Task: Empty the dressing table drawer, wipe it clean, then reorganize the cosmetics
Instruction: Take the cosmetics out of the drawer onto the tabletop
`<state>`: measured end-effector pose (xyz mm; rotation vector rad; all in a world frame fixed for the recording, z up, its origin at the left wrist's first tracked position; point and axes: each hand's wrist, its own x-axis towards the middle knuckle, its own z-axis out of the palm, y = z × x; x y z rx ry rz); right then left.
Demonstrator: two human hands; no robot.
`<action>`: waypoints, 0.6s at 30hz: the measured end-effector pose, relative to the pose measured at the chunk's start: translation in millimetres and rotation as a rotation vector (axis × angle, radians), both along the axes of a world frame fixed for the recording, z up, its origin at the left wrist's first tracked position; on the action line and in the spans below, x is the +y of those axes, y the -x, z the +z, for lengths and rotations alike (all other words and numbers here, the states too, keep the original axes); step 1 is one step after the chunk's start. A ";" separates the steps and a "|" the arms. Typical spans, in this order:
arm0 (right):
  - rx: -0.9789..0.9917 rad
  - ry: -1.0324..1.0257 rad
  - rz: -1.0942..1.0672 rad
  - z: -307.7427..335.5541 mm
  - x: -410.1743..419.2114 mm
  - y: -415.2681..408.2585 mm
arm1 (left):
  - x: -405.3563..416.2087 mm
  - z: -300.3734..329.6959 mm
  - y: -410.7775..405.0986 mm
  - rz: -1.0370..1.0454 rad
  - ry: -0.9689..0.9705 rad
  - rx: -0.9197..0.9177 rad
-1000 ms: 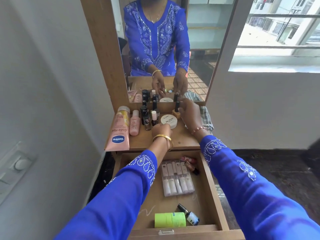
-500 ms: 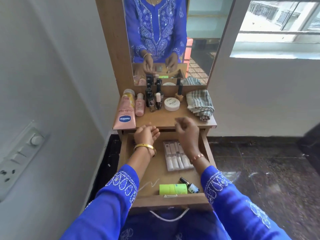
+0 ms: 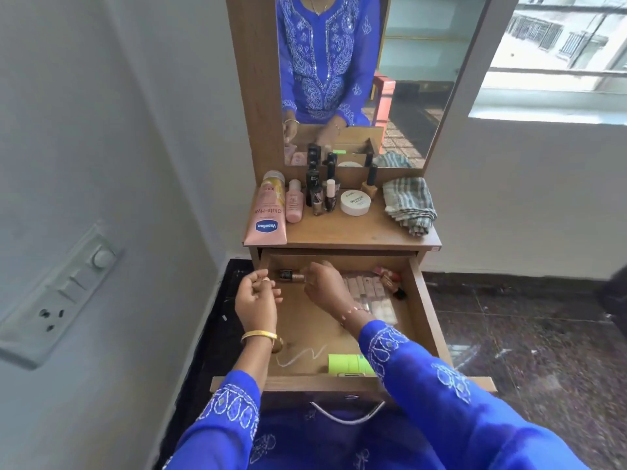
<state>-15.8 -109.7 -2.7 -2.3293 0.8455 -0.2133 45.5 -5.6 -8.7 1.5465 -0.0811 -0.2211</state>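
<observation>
The dressing table drawer (image 3: 424,320) stands pulled out. My right hand (image 3: 324,284) reaches into its back left corner and pinches a small nail polish bottle (image 3: 291,275) with a black cap, lying sideways. My left hand (image 3: 257,300) hovers at the drawer's left edge, fingers loosely curled, nothing seen in it. Inside lie a clear pack of lipstick tubes (image 3: 371,293), red lipsticks (image 3: 388,278) and a green box (image 3: 349,363). On the tabletop stand a Vaseline tube (image 3: 266,213), a pink bottle (image 3: 294,202), several nail polish bottles (image 3: 320,195), a white jar (image 3: 355,202) and a folded checked cloth (image 3: 409,205).
A mirror (image 3: 400,79) rises behind the tabletop. A wall with a switch panel (image 3: 57,293) is close on the left. Dark tiled floor (image 3: 526,334) lies to the right, below a window. A white streak (image 3: 302,356) marks the drawer bottom.
Both hands came down from the tabletop into the drawer. My right hand moved to the back left corner and took hold of the nail polish bottle; my left hand shifted left.
</observation>
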 end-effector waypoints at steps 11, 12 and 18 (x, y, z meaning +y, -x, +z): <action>0.367 0.397 0.302 -15.5 -2.8 -35.5 | 2.3 -0.8 -0.9 -0.002 -0.017 0.030; 0.366 0.409 0.287 -17.1 -2.2 -36.8 | 2.4 -1.0 -0.8 -0.006 -0.022 0.024; 0.349 0.329 0.147 -26.4 -2.6 -33.0 | 2.4 -0.9 1.0 -0.036 -0.040 -0.007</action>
